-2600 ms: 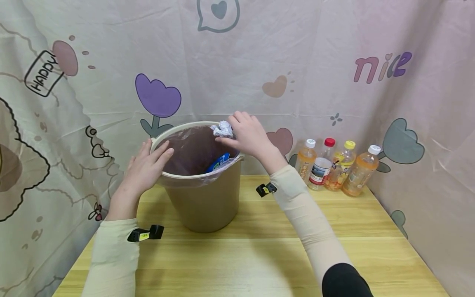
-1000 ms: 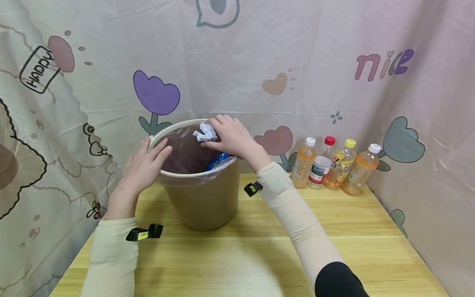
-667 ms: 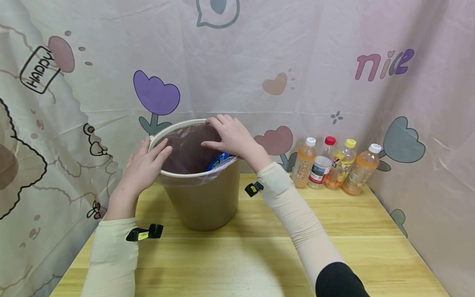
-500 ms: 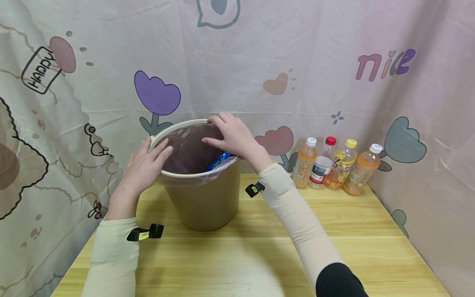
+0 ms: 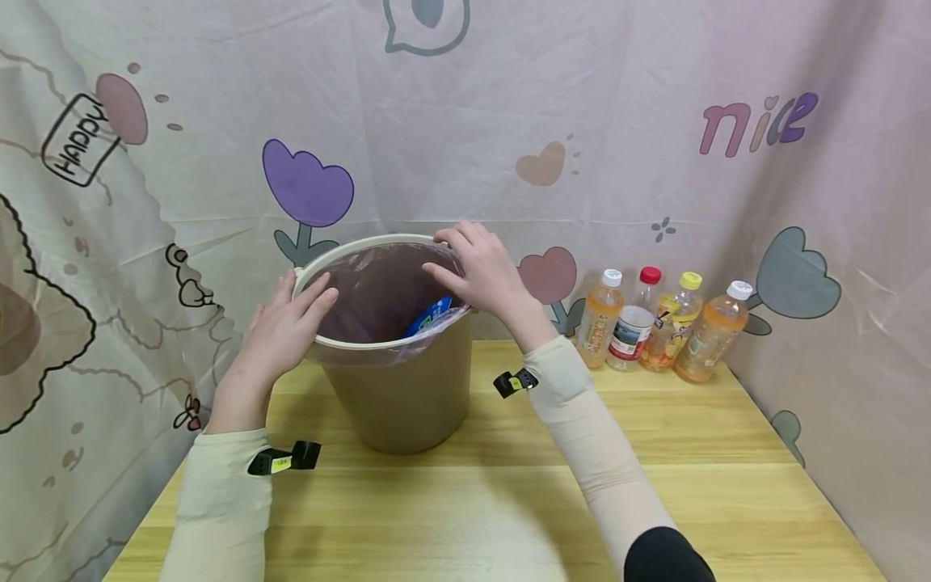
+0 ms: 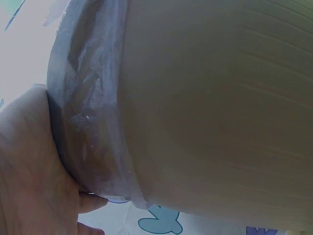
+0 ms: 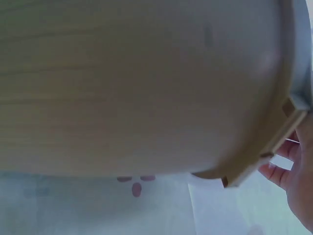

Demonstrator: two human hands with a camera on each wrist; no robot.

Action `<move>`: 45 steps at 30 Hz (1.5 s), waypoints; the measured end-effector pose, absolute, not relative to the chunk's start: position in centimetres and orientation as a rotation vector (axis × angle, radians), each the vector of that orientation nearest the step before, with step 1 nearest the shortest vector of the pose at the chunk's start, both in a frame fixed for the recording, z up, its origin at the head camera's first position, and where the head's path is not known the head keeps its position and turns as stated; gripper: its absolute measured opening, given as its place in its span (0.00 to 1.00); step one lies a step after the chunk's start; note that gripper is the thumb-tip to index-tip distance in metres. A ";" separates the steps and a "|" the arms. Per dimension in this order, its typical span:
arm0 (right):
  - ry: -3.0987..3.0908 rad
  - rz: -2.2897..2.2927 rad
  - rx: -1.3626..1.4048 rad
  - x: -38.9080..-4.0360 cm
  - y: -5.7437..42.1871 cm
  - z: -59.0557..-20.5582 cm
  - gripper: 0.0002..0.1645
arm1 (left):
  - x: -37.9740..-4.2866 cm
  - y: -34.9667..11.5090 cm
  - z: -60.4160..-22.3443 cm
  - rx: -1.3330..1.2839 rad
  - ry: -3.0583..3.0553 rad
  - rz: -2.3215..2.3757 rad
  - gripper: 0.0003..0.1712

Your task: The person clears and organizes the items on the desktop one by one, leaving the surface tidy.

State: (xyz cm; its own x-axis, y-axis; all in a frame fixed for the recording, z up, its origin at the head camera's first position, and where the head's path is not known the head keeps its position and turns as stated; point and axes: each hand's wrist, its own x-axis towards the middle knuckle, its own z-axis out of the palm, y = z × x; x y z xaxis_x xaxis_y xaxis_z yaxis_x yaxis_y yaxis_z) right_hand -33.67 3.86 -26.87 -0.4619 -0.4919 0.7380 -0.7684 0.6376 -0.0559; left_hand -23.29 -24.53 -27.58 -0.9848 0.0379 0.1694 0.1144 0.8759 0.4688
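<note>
A brown trash can (image 5: 400,396) with a pale rim stands on the table, lined with a clear plastic bag (image 5: 407,349) folded over the rim. Inside, against the right wall, lies a blue packet (image 5: 427,317). My left hand (image 5: 287,327) rests at the left of the rim with fingers extended; the left wrist view shows the palm (image 6: 34,166) right against the bagged edge. At the right of the rim, my right hand (image 5: 486,271) hovers with thumb and fingers spread, holding nothing. Its fingers (image 7: 281,171) show beyond the rim in the right wrist view.
Several bottles with white, red and yellow caps stand at the back right, among them an orange-drink bottle (image 5: 713,331) and a labelled clear bottle (image 5: 631,330). A printed curtain (image 5: 611,97) hangs behind and along the sides of the wooden table (image 5: 436,517).
My right hand carried a crumpled white paper ball over the trash can and let it drop in; it has since drawn back to the right rim. The left hand has stayed put.
</note>
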 end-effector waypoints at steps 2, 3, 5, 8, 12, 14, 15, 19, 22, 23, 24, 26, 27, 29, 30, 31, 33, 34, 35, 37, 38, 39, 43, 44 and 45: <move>-2.140 0.499 0.961 -33.6 4.3 -27.1 0.26 | -23.3 -24.5 -27.5 -0.119 -2.892 -0.732 0.43; -2.131 0.499 0.954 -33.6 4.5 -27.3 0.26 | -23.3 -24.6 -27.5 -0.119 -2.893 -0.731 0.42; -2.113 0.506 0.940 -33.5 5.0 -27.7 0.26 | -23.2 -24.6 -27.5 -0.119 -2.891 -0.730 0.42; -2.093 0.543 0.916 -33.3 5.8 -28.4 0.25 | -23.1 -24.6 -27.5 -0.121 -2.887 -0.737 0.42; -2.075 0.603 0.883 -33.1 6.9 -29.3 0.24 | -23.1 -24.6 -27.6 -0.120 -2.889 -0.752 0.42; -2.069 0.624 0.867 -33.0 7.5 -29.8 0.24 | -23.0 -24.6 -27.6 -0.119 -2.891 -0.756 0.42; -2.066 0.635 0.858 -33.0 7.8 -30.0 0.24 | -23.0 -24.6 -27.7 -0.118 -2.891 -0.756 0.42; -2.078 0.658 0.815 -32.9 9.1 -31.0 0.23 | -22.9 -24.5 -27.7 -0.117 -2.887 -0.758 0.42; -2.106 0.673 0.774 -33.0 10.2 -32.0 0.23 | -22.9 -24.5 -27.7 -0.114 -2.886 -0.760 0.43; -2.117 0.678 0.760 -33.0 10.6 -32.3 0.23 | -22.9 -24.5 -27.7 -0.114 -2.885 -0.759 0.43; -2.128 0.682 0.746 -33.0 11.0 -32.7 0.23 | -22.9 -24.5 -27.7 -0.113 -2.885 -0.758 0.43; -2.150 0.673 0.719 -33.1 11.7 -33.4 0.23 | -23.0 -24.5 -27.6 -0.112 -2.885 -0.761 0.43; -2.161 0.666 0.706 -33.1 12.1 -33.8 0.23 | -23.0 -24.5 -27.6 -0.112 -2.885 -0.760 0.42; -2.179 0.648 0.689 -33.1 12.9 -34.6 0.23 | -23.1 -24.5 -27.6 -0.113 -2.885 -0.761 0.42; -2.188 0.634 0.683 -33.1 13.2 -35.0 0.23 | -23.1 -24.4 -27.5 -0.113 -2.886 -0.761 0.42; -2.197 0.620 0.677 -33.0 13.6 -35.3 0.23 | -23.1 -24.4 -27.5 -0.113 -2.887 -0.759 0.42; -2.220 0.605 0.666 -33.0 14.2 -36.1 0.23 | -23.0 -24.5 -27.5 -0.111 -2.891 -0.753 0.43; -2.233 0.603 0.660 -33.0 14.5 -36.4 0.23 | -23.0 -24.5 -27.5 -0.111 -2.892 -0.751 0.42; -2.251 0.599 0.652 -32.9 14.8 -36.7 0.23 | -23.0 -24.5 -27.4 -0.111 -2.892 -0.747 0.43; -2.296 0.596 0.630 -32.9 15.3 -37.4 0.24 | -23.0 -24.5 -27.4 -0.109 -2.894 -0.743 0.43; -2.320 0.596 0.618 -32.9 15.6 -37.7 0.24 | -23.1 -24.5 -27.4 -0.108 -2.895 -0.743 0.43; -2.342 0.595 0.606 -33.0 15.8 -38.0 0.25 | -23.1 -24.5 -27.5 -0.107 -2.896 -0.742 0.43; -2.415 0.577 0.566 -33.1 16.5 -39.3 0.26 | -23.1 -24.5 -27.5 -0.101 -2.898 -0.741 0.43; -2.428 0.570 0.558 -33.2 16.7 -39.6 0.26 | -23.1 -24.5 -27.5 -0.100 -2.898 -0.743 0.43; -2.441 0.563 0.549 -33.3 16.8 -39.9 0.26 | -23.1 -24.5 -27.5 -0.100 -2.898 -0.744 0.43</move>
State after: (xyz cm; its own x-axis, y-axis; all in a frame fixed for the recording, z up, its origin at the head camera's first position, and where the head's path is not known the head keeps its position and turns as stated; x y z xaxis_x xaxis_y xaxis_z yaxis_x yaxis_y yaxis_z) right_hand -33.26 16.83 -39.95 -0.7537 -0.2547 0.6059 -0.4944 0.8271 -0.2674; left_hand -23.10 -24.48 -27.50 -0.9868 0.0274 0.1596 0.1009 0.8749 0.4736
